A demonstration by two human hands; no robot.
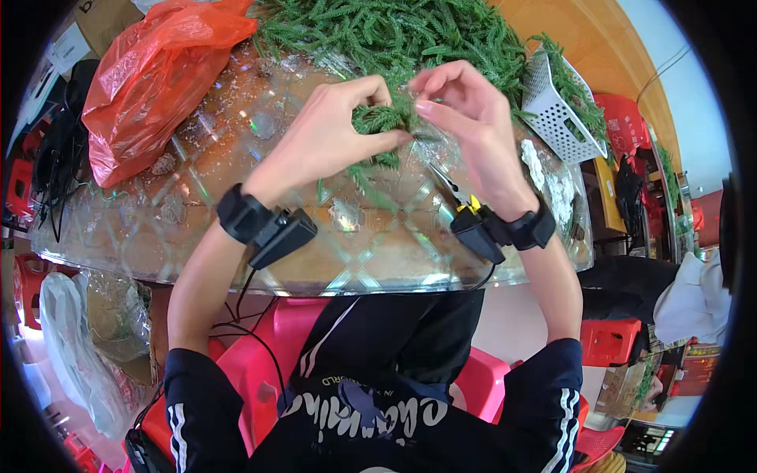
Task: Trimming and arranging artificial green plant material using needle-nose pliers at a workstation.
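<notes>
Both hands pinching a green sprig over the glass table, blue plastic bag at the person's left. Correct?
Not quite: the plastic bag is red-orange, not blue, as the head view shows. The rest holds: left hand and right hand pinch the green sprig over the glass table.

Bright daylight, sharp centre, glare on the glass table, black fisheye rim bending edges.

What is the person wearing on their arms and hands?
Both hands, the left hand and right hand, are bare. Each wrist has a black strap carrying a small black box; a thin black cable trails from the left one. Dark short sleeves have white stripes.
</notes>
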